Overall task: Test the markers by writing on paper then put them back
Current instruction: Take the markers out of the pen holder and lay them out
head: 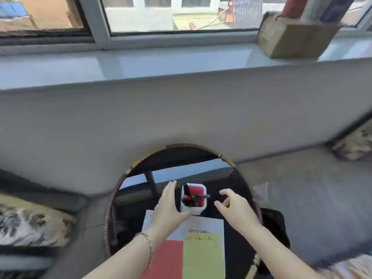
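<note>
The markers (pixel 189 197) stand in a white holder (pixel 193 210) on the round glass bench (pixel 112 198); the left hand (pixel 168 204) lays straight fingers (pixel 171 186) against its left wall, thumb at the near corner; the right hand (pixel 234 208) hovers just beside it, fingers released, loosely curled, empty; white paper (pixel 203 224) with coloured sheets lies nearer; a cardboard box (pixel 291 39) sits on the windowsill (pixel 141 61).

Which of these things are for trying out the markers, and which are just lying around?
For the job:
markers
white holder they stand in
white paper
yellow-green sheet with marks on it
left hand beside the holder
right hand near it, holding nothing

Just lying about:
cardboard box on the windowsill
patterned cushion
</note>
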